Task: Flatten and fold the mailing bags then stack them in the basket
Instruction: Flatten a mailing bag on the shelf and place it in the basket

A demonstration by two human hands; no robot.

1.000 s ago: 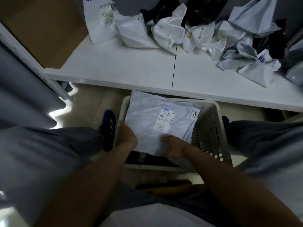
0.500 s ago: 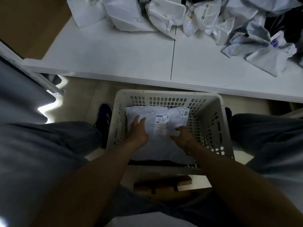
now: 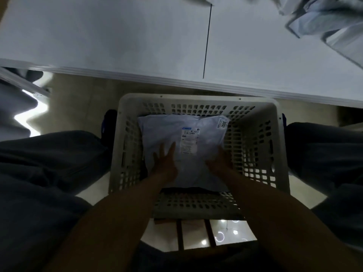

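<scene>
The folded mailing bag (image 3: 157, 132), gripped over the basket (image 3: 196, 98) 1 second ago, now lies flat inside it under the open, pressing left hand (image 3: 164, 161) and right hand (image 3: 219, 160), so this bag seems stacked.

One white slatted basket (image 3: 198, 97). One flat white mailing bag (image 3: 163, 132) on top inside it, bearing two stickers: one shipping label (image 3: 190, 141), one small tag (image 3: 223, 122) reading 3001. Two grips: left grip (image 3: 165, 163), right grip (image 3: 220, 163). One white table (image 3: 98, 36). Crumpled bags (image 3: 324, 22) at its far right, blurred, number unclear. One dark shoe (image 3: 109, 124).
</scene>
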